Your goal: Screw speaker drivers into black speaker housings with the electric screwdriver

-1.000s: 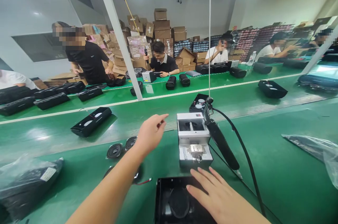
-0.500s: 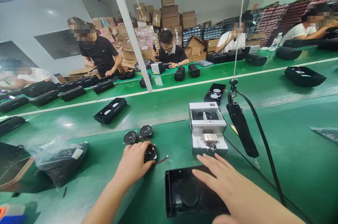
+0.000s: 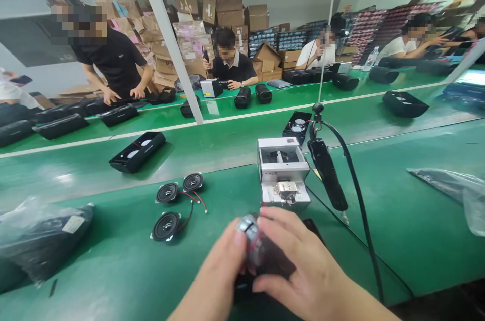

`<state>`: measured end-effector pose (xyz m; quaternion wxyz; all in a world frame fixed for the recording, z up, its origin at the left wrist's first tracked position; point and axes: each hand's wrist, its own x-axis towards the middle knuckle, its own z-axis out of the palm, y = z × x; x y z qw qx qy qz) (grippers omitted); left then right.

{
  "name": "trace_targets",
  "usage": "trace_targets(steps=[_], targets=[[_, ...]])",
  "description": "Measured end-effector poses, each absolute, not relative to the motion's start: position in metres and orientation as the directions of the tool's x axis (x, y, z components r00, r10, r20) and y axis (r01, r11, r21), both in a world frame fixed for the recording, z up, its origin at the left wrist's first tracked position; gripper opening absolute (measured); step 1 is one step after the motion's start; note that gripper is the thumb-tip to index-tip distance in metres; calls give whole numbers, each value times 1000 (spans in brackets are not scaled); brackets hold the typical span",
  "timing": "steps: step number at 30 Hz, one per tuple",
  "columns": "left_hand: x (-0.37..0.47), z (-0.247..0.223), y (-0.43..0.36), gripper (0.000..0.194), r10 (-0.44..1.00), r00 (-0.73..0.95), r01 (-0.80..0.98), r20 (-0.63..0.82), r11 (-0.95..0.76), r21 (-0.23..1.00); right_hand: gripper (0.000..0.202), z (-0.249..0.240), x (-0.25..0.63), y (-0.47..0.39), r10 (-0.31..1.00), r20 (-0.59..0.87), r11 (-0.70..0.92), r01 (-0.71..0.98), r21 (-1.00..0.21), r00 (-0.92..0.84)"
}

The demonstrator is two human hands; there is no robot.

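My left hand (image 3: 222, 265) and my right hand (image 3: 303, 255) are together over a black speaker housing (image 3: 314, 229), which they mostly cover. Between them is a small speaker (image 3: 250, 227) with a silvery back and a hint of red wire, smeared by motion. My left thumb presses its near side while my right fingers curl around the other. Three round black speakers lie left of my hands: one (image 3: 165, 226) closer, two others (image 3: 166, 193) (image 3: 193, 181) behind, with thin red leads. A silver-grey machine (image 3: 284, 172) stands just beyond my hands.
A black electric screwdriver (image 3: 328, 174) hangs on a cord at right. Plastic bags lie at left (image 3: 45, 245) and right (image 3: 447, 184). Open speaker housings (image 3: 138, 152) rest on the green conveyor belt (image 3: 212, 144). Several people work across it, before stacked cartons (image 3: 229, 8).
My left hand has lifted a speaker from the group and brought it right, to my right hand above the housing. Another speaker is now uncovered. The view has turned slightly right.
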<state>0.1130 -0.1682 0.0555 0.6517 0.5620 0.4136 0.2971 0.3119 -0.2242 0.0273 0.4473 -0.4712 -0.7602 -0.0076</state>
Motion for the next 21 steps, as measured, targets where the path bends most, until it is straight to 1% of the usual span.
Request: trace_targets(steps=[2, 3, 4, 5, 6, 7, 8, 9, 10, 11, 12, 14, 15, 18, 21], targets=[[120, 48, -181, 67, 773, 627, 74, -98, 66, 995, 42, 27, 315, -227, 707, 681, 590, 689, -420, -190], [116, 45, -182, 69, 747, 664, 70, -26, -27, 997, 41, 28, 321, -230, 719, 670, 583, 685, -436, -186], [108, 44, -178, 71, 752, 658, 99, 39, -138, 985, 43, 29, 330, -235, 747, 642, 556, 693, -459, -173], [96, 43, -171, 72, 785, 610, 171, 107, -263, 950, 46, 32, 341, -241, 785, 598, 514, 707, -486, -160], [80, 42, -160, 70, 855, 492, 325, 163, -354, 877, 50, 35, 353, -246, 828, 541, 461, 725, -512, -145], [61, 40, -147, 68, 911, 343, 540, 230, -391, 745, 53, 40, 365, -251, 874, 464, 405, 744, -532, -144], [41, 37, -133, 67, 916, 221, 728, 335, -383, 569, 55, 44, 376, -254, 916, 368, 348, 767, -538, -158], [21, 32, -118, 68, 917, 176, 853, 358, -323, 409, 55, 49, 384, -255, 948, 256, 301, 794, -528, -189], [3, 26, -105, 76, 924, 154, 924, 350, -261, 280, 53, 53, 389, -254, 963, 146, 269, 819, -506, -227], [-13, 19, -93, 86, 946, 151, 956, 288, -214, 202, 50, 56, 391, -252, 964, 53, 253, 842, -477, -259], [-25, 13, -84, 88, 969, 161, 965, 186, -194, 174, 46, 58, 390, -247, 957, -21, 251, 860, -445, -290], [-39, 1, -75, 83, 985, 161, 968, 65, -171, 184, 41, 59, 382, -236, 935, -90, 282, 874, -395, -343], [-43, -3, -75, 77, 988, 152, 968, 37, -156, 198, 40, 58, 377, -230, 926, -100, 302, 875, -378, -363], [-51, -8, -84, 62, 995, 93, 969, 23, -96, 227, 39, 57, 362, -215, 901, -151, 345, 883, -317, -407], [-63, -8, -96, 59, 996, 94, 967, 8, -93, 239, 39, 60, 356, -209, 885, -185, 375, 889, -261, -427]])
